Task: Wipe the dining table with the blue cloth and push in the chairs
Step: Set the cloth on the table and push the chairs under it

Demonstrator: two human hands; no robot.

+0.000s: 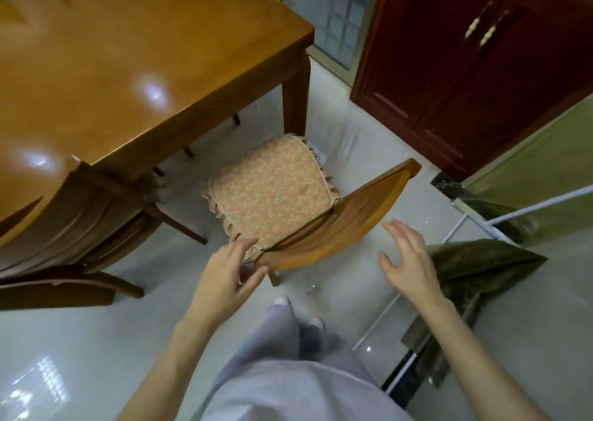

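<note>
The dining table (128,67) fills the upper left; a chair (353,215) with a floral cushion (272,192) stands pulled out at its corner. The left hand (224,276) curves around the backrest's end, grip unclear; the right hand (407,260) hovers nearby, fingers spread.

I see the pulled-out chair (346,221) angled near the table (128,67) corner, with the table leg (296,99) just beside the seat's front edge. A second chair (80,221) crowds the left. Open floor (369,144) runs right toward the cabinet (449,83), and a green cloth (481,266) is draped nearby.
</note>
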